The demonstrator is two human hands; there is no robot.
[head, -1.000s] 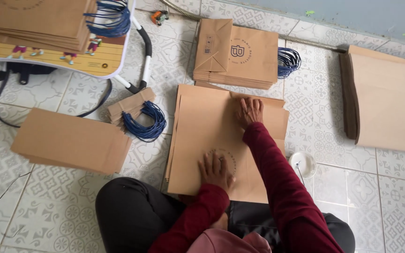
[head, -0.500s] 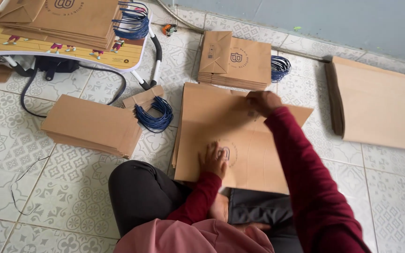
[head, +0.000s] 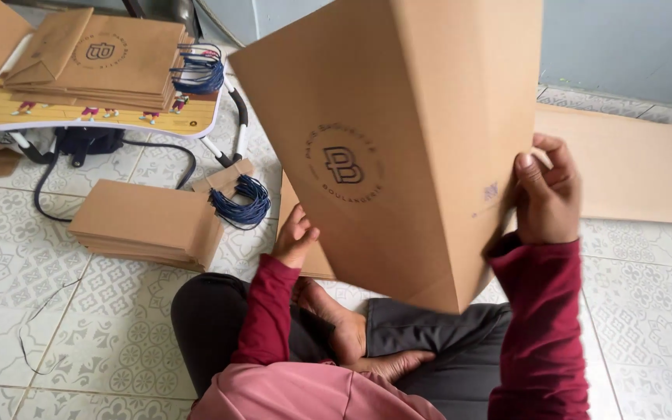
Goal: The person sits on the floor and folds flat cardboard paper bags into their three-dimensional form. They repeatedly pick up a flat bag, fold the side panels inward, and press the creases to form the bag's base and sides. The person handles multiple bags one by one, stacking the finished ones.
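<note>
The person sits cross-legged on the tiled floor (head: 71,311) and holds a brown paper bag (head: 390,148) up off the ground, opened out so that two of its faces and one long corner edge show, a round printed mark on the wider face. The right hand (head: 546,190) grips the bag's edge at about 3 o'clock, thumb on the outer face and fingers curled round behind. The left hand (head: 295,236) is at the bag's lower edge, near 8 o'clock, fingers loosely bent and touching the paper; whether it pinches the edge I cannot tell.

At 9 o'clock from the bag a stack of flat bags (head: 145,225) lies on the tiles, with a bundle of blue cords (head: 241,204) just beside it. At 10 o'clock stands a small lap table (head: 103,117) bearing more bags. At 3 o'clock, behind the right hand, a flat brown sheet (head: 631,163) lies on the floor.
</note>
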